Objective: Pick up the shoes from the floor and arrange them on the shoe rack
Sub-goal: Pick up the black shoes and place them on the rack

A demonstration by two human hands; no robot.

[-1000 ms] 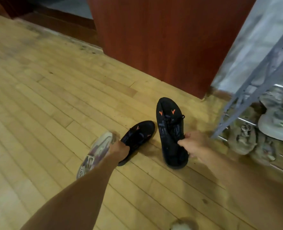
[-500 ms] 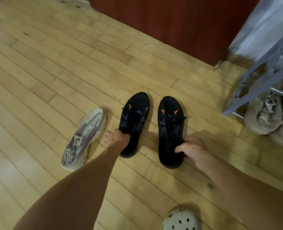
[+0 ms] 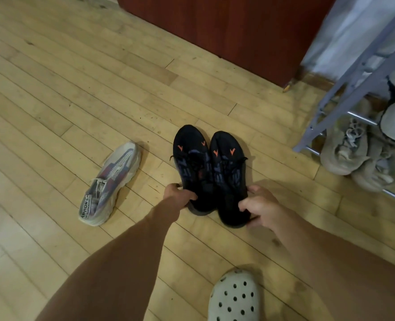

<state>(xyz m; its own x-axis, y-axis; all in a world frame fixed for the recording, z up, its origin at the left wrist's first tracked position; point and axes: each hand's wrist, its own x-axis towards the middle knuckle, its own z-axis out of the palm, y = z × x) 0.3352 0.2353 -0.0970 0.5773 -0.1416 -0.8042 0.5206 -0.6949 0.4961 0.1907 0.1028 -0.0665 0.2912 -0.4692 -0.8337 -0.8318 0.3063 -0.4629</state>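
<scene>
Head view: our left grip (image 3: 176,196) clamps one black mesh sneaker (image 3: 191,167) at the heel, right grip (image 3: 260,210) clamps its twin (image 3: 231,177).

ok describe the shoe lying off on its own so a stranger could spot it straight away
Start at the wooden floor and find the pair of black shoes held at their heels. Left of them lies the lone sneaker, untouched. It is pale with red-blue mesh and a lettered heel tab.
</scene>
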